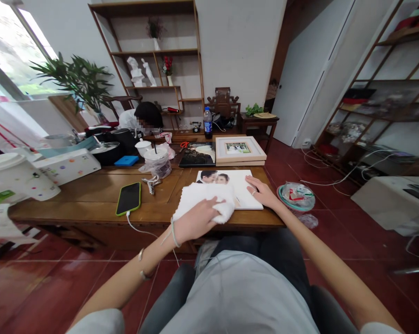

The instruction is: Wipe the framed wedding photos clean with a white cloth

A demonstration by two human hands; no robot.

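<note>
A white photo panel (pixel 242 180) with a printed couple lies flat at the table's near edge. Across its left part and onto the table is spread a white towel (pixel 193 195). My left hand (pixel 203 217) presses on this towel, its fingers bent into the cloth and their tips partly hidden by the folds. At the panel's right edge, my right hand (pixel 263 191) rests on the surface with fingers stretched out and the thumb apart. The towel hides the lower left of the picture.
Behind the panel lie a dark picture (pixel 197 154) and stacked pale frames (pixel 240 150). A bottle (pixel 208 123) stands farther back. To the left are a charging phone (pixel 129 198), a bagged cup (pixel 157 160) and a white box (pixel 68 165). Another person (pixel 149 116) sits across the table.
</note>
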